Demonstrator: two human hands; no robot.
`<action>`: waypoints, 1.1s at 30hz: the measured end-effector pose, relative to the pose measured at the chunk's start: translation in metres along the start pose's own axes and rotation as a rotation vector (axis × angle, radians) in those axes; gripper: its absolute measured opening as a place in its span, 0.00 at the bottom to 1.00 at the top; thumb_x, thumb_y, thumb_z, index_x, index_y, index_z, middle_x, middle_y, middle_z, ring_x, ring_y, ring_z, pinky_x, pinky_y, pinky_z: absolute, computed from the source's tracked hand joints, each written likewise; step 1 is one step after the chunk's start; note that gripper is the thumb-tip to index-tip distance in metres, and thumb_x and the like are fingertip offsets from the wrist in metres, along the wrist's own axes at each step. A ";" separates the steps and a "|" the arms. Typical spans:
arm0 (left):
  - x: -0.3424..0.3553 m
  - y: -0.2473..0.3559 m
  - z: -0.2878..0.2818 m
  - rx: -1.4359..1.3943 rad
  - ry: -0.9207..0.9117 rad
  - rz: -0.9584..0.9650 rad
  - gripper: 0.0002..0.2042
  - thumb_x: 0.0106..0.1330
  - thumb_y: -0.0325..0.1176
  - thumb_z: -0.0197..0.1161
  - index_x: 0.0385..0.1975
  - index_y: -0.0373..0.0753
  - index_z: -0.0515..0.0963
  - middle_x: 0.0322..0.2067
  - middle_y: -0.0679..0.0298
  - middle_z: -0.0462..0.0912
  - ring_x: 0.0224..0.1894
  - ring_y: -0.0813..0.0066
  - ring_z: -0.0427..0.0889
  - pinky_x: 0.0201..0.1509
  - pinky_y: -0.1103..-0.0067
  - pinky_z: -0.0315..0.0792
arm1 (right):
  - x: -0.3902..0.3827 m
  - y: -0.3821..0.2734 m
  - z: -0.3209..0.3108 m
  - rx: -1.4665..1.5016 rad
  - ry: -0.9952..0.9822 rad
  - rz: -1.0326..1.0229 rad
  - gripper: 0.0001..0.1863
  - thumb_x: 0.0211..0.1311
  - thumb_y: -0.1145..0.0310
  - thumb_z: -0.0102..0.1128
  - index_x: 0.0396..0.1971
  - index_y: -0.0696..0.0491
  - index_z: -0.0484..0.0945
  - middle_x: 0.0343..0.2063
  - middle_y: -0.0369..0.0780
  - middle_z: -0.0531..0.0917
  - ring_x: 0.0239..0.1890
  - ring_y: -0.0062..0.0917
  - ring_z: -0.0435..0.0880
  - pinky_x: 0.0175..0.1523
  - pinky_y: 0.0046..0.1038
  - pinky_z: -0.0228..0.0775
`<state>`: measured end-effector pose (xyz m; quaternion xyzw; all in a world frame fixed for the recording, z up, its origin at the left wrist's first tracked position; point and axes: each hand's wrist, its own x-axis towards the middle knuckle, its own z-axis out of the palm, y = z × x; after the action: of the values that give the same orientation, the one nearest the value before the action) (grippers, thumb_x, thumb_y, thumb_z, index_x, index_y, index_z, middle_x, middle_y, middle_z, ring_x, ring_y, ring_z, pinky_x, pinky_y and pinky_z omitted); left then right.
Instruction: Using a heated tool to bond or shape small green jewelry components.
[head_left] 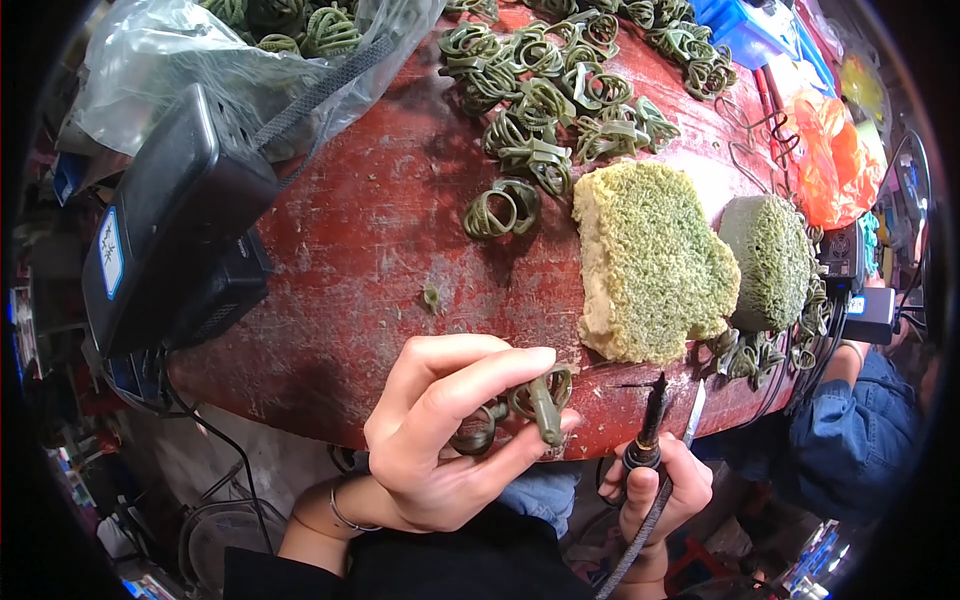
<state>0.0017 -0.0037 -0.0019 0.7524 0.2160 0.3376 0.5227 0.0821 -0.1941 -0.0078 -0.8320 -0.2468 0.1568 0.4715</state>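
Near the table's front edge, my left hand [447, 430] pinches green wax rings [543, 408] between thumb and fingers; another round green piece [476, 430] shows inside the grip. Closed around a corded soldering iron [651, 418], my right hand [668, 487] points its dark tip upward, away from me. A thin knife blade [696, 408] also sticks up from the right hand's fingers; its handle is hidden. The iron's tip is apart from the rings. Just beyond it lies a crumbly yellow-green foam block [655, 265]. A small green scrap [431, 297] rests beyond my left hand.
Many similar rings [540, 105] cover the far side of the red table [340, 250]. A clear bag [200, 70] holds more. A black device [175, 200] stands left. A round foam block [768, 262], orange bag [835, 160] and a person's denim sleeve [850, 430] are right.
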 end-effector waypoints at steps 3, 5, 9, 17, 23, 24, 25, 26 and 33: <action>-0.002 -0.004 -0.004 0.088 -0.091 0.059 0.26 0.40 0.24 0.76 0.43 0.35 0.74 0.38 0.58 0.71 0.35 0.74 0.73 0.37 0.81 0.71 | 0.002 -0.003 0.005 -0.010 0.035 -0.004 0.28 0.56 0.47 0.59 0.23 0.64 0.75 0.11 0.37 0.73 0.12 0.19 0.74 0.18 0.18 0.63; -0.001 -0.004 -0.004 0.100 -0.100 0.059 0.26 0.40 0.24 0.76 0.42 0.36 0.74 0.37 0.59 0.70 0.34 0.75 0.73 0.36 0.82 0.71 | 0.003 -0.004 0.007 -0.017 0.065 0.004 0.34 0.56 0.41 0.56 0.21 0.66 0.73 0.10 0.37 0.73 0.11 0.17 0.73 0.15 0.16 0.63; -0.001 -0.003 -0.003 0.117 -0.080 0.063 0.26 0.39 0.24 0.76 0.42 0.36 0.75 0.36 0.60 0.70 0.34 0.76 0.72 0.35 0.83 0.70 | 0.004 -0.008 0.008 -0.012 0.077 0.040 0.35 0.55 0.39 0.55 0.21 0.65 0.72 0.10 0.36 0.73 0.10 0.17 0.73 0.15 0.15 0.63; -0.002 -0.003 -0.001 0.062 -0.073 0.051 0.25 0.38 0.15 0.70 0.42 0.35 0.76 0.37 0.60 0.68 0.33 0.78 0.73 0.35 0.84 0.73 | 0.001 -0.001 0.006 0.006 0.048 -0.019 0.23 0.60 0.52 0.57 0.25 0.61 0.75 0.10 0.34 0.75 0.12 0.18 0.76 0.20 0.17 0.64; -0.001 0.003 0.002 0.041 0.006 0.027 0.25 0.38 0.15 0.70 0.42 0.36 0.79 0.36 0.61 0.71 0.32 0.75 0.76 0.34 0.82 0.72 | 0.001 -0.001 0.006 0.010 0.066 -0.017 0.24 0.60 0.51 0.57 0.25 0.62 0.75 0.10 0.35 0.75 0.12 0.18 0.77 0.20 0.16 0.65; -0.001 0.003 0.002 0.043 0.008 0.028 0.25 0.38 0.15 0.70 0.42 0.36 0.79 0.36 0.61 0.71 0.32 0.75 0.76 0.34 0.82 0.72 | 0.001 -0.002 0.006 0.019 0.064 -0.012 0.25 0.60 0.51 0.57 0.26 0.63 0.75 0.10 0.35 0.75 0.12 0.18 0.77 0.19 0.16 0.66; -0.001 0.003 0.003 0.038 0.010 0.028 0.25 0.38 0.15 0.70 0.42 0.36 0.79 0.36 0.60 0.71 0.32 0.75 0.76 0.34 0.82 0.72 | 0.001 -0.003 0.007 0.029 0.063 -0.006 0.25 0.60 0.51 0.56 0.26 0.63 0.75 0.10 0.36 0.75 0.12 0.18 0.77 0.19 0.16 0.66; -0.002 0.002 0.003 0.034 0.012 0.027 0.25 0.38 0.15 0.70 0.42 0.36 0.79 0.36 0.60 0.72 0.33 0.75 0.76 0.35 0.82 0.72 | 0.001 -0.003 0.007 0.029 0.062 -0.007 0.25 0.60 0.51 0.56 0.26 0.63 0.75 0.10 0.36 0.75 0.12 0.18 0.77 0.19 0.16 0.66; -0.004 -0.006 0.004 0.046 0.012 0.072 0.23 0.39 0.18 0.72 0.41 0.35 0.77 0.37 0.61 0.71 0.34 0.77 0.74 0.35 0.84 0.72 | 0.002 -0.005 0.008 0.029 0.075 0.008 0.25 0.60 0.51 0.56 0.24 0.63 0.75 0.10 0.36 0.75 0.12 0.18 0.76 0.19 0.16 0.65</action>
<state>0.0019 -0.0068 -0.0091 0.7696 0.1995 0.3556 0.4914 0.0780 -0.1852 -0.0078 -0.8314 -0.2234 0.1309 0.4917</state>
